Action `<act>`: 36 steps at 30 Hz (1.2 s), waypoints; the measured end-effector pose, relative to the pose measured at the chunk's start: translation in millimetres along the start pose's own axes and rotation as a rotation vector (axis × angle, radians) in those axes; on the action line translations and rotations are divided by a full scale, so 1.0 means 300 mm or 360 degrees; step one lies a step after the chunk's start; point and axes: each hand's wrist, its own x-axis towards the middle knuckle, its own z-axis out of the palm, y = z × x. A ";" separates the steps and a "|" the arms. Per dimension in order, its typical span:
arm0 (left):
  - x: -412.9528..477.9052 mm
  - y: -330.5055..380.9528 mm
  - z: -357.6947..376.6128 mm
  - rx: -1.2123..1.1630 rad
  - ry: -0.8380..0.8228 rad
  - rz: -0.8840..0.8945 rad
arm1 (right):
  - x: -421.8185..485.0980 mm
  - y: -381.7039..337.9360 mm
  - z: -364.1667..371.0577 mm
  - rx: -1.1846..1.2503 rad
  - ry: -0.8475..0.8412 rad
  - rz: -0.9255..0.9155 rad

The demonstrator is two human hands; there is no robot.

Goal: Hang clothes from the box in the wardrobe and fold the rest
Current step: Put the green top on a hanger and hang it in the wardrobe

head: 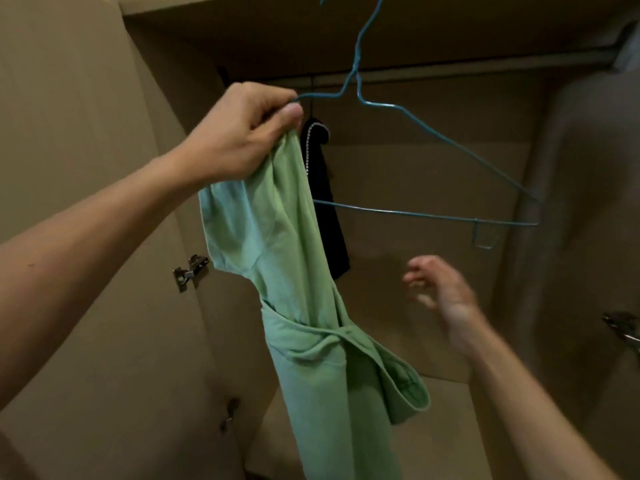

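A light green garment (304, 289) hangs in a long bunch from my left hand (242, 133), which is raised in front of the open wardrobe. That hand pinches the garment's top edge together with the left end of a blue wire hanger (429, 133). The hanger tilts down to the right, its bare right shoulder and bottom bar free of cloth. My right hand (440, 289) is lower right, blurred, fingers spread, holding nothing, apart from both cloth and hanger.
A dark garment with a beaded trim (325, 188) hangs behind the green one under the wardrobe rail (485, 69). Beige wardrobe walls, a door hinge (190, 270) on the left, another metal hinge (623, 323) at the right edge. A shelf floor (450, 427) lies below.
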 end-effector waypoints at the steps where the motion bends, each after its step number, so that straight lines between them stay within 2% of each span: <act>1: 0.004 0.004 0.002 0.0004 0.0011 -0.0004 | -0.035 0.061 0.046 -0.0236 -0.0277 0.0051; 4: 0.005 0.012 0.012 -0.0018 0.0016 -0.0012 | -0.108 0.226 0.161 -0.0647 -0.0852 0.0177; 6: -0.002 0.009 0.011 -0.0021 0.0018 0.0012 | -0.141 0.320 0.199 -0.0936 -0.0959 0.0247; 9: -0.029 -0.027 -0.018 0.0029 0.0018 0.0003 | -0.160 0.429 0.177 -0.1203 -0.0914 0.0406; 12: -0.085 -0.087 -0.061 0.0081 -0.0021 -0.0041 | -0.146 0.413 0.099 -0.1051 -0.0673 0.0826; 14: -0.139 -0.133 -0.069 0.0138 -0.0083 -0.0065 | -0.092 0.342 0.039 -0.0817 -0.0596 0.0882; 17: -0.231 -0.197 -0.043 0.0164 -0.0158 -0.0082 | -0.009 0.161 0.000 -0.0364 -0.0529 0.0851; 20: -0.312 -0.246 0.012 0.0122 -0.0186 -0.0096 | 0.037 -0.020 0.015 -0.0254 -0.0496 0.0765; 25: -0.385 -0.271 0.095 0.0293 -0.0129 -0.0084 | 0.057 -0.208 0.081 -0.0462 -0.0238 0.0543; 28: -0.396 -0.240 0.126 0.0435 -0.0047 -0.0059 | 0.074 -0.275 0.096 -0.0610 -0.0180 0.0422; 30: -0.400 -0.207 0.150 0.0379 0.0026 -0.0049 | 0.089 -0.327 0.118 -0.0727 -0.0158 0.0362; 32: -0.402 -0.171 0.183 0.0272 0.0111 -0.0077 | 0.088 -0.389 0.166 -0.0841 -0.0202 0.0280; 36: -0.392 -0.130 0.236 0.0144 0.0217 -0.0164 | 0.018 -0.559 0.248 -0.0808 -0.0571 0.0032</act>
